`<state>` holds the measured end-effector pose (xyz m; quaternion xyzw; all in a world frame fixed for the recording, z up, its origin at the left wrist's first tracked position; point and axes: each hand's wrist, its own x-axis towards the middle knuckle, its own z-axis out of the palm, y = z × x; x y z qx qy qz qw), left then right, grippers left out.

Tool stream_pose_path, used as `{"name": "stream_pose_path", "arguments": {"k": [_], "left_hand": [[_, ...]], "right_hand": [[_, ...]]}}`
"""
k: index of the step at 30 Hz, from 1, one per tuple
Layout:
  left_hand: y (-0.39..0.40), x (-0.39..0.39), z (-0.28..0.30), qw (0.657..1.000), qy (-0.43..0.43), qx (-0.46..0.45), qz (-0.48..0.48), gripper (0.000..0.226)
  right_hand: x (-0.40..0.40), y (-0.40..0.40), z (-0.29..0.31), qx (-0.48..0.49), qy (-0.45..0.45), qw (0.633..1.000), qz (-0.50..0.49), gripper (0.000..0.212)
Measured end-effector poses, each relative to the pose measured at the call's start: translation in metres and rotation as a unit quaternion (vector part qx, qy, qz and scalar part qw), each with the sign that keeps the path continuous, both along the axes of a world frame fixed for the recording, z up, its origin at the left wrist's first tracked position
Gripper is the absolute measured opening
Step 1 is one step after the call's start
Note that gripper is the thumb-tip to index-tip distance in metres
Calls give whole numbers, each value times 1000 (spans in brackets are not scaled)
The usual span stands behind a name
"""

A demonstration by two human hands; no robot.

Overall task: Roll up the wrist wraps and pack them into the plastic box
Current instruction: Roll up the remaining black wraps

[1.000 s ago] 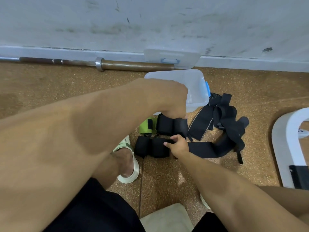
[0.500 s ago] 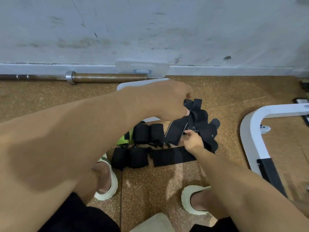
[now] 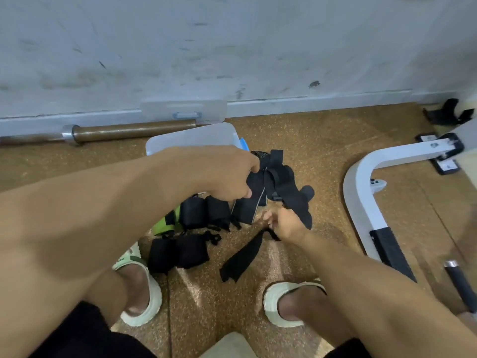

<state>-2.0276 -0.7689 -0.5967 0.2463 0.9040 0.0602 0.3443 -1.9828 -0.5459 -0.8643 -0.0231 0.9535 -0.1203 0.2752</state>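
A tangle of loose black wrist wraps (image 3: pixel 286 187) lies on the cork floor in front of the clear plastic box (image 3: pixel 191 138). My left hand (image 3: pixel 232 177) grips the upper part of that tangle. My right hand (image 3: pixel 284 226) holds the end of one black wrap (image 3: pixel 242 257), which hangs down towards my feet. Two pairs of rolled black wraps lie to the left, one pair (image 3: pixel 204 213) behind the other (image 3: pixel 178 253). A green wrap (image 3: pixel 165 223) peeks out beside them. My left forearm hides most of the box.
The box lid (image 3: pixel 183 109) leans against the wall, next to a barbell (image 3: pixel 116 131). A white bench frame (image 3: pixel 366 200) curves along the right. My feet in pale sandals (image 3: pixel 144 293) (image 3: pixel 286 303) stand near the wraps. A dark bar handle (image 3: pixel 462 285) is at far right.
My right hand has lifted one wrap's end off the floor, so the strap now hangs at a slant. My left hand has taken hold of the tangle. The view shifted.
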Motion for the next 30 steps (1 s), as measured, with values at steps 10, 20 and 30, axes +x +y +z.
{"name": "stream_pose_path", "arguments": {"k": [10,20,30], "left_hand": [[-5,14,8,931,-210,112,276,73],[4,29,21,697,-268,464,477,29],[-14,20,35,749,-163,509,391,28]], "right_hand": [[-25,-30,209,-305,149,928,-157,30],[38,-59,307,-370,171,906,-111,35],[-1,-27,312,-311,109,931,-156,44]]}}
